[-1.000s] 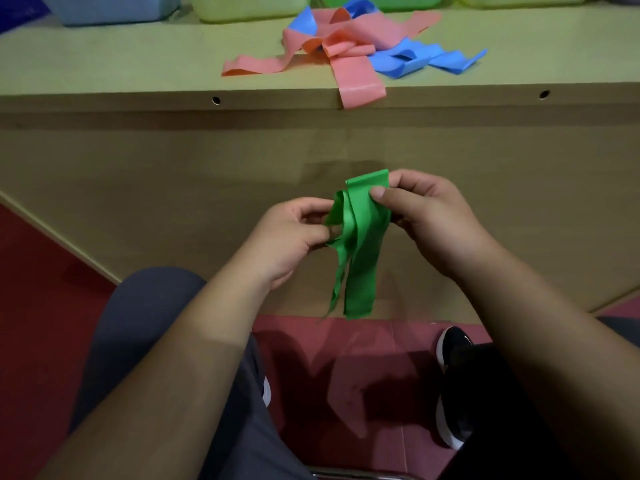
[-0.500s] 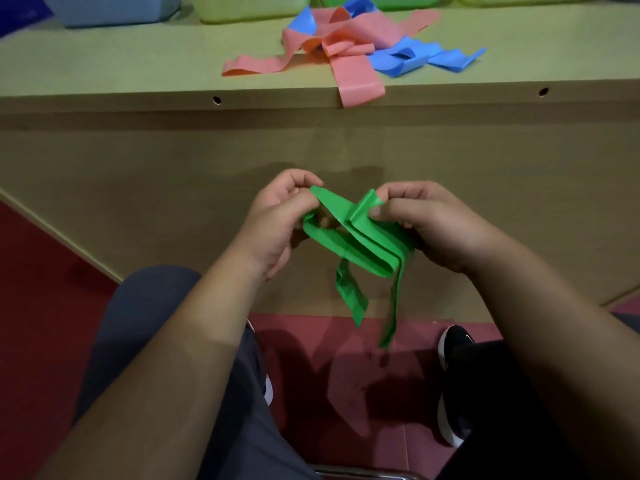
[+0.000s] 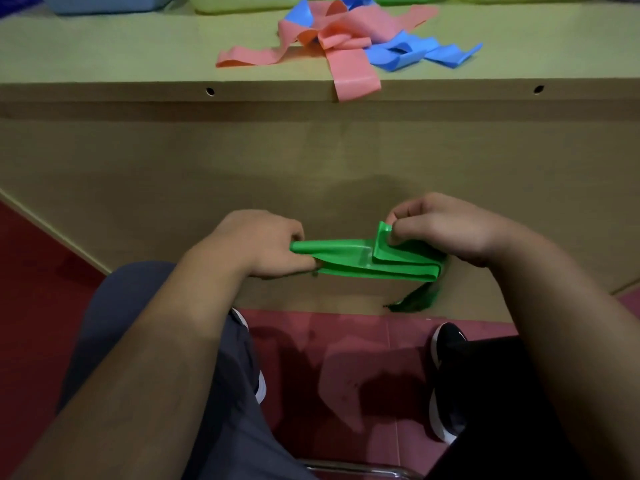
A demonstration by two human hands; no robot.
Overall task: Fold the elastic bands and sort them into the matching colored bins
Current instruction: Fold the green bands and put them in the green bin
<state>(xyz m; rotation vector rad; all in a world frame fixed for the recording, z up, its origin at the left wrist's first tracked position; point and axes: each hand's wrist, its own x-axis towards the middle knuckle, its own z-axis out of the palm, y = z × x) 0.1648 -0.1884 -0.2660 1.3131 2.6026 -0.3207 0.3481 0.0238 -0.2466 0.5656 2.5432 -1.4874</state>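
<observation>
Two hands are sharing one flat, bright green elastic band (image 3: pixel 363 261), which is hanging stretched sideways in mid-air at the middle of the frame, below the table's front edge and above the person's lap. The left hand (image 3: pixel 266 245) is pinching the band's left end. The right hand (image 3: pixel 446 232) is pinching a stack of doubled layers at the right. Pulling the ends apart is probably flattening the layers so the fold sits neatly. One loose tail is dangling under the right hand, so the folding looks unfinished.

At top centre, salmon-pink elastic bands (image 3: pixel 349 69) and light blue elastic bands (image 3: pixel 405 51) are lying tangled on the pale wooden table (image 3: pixel 121 50), one pink end drooping over its edge, apparently awaiting their turn. A pale blue plastic bin (image 3: pixel 104 1) is peeking in at upper left.
</observation>
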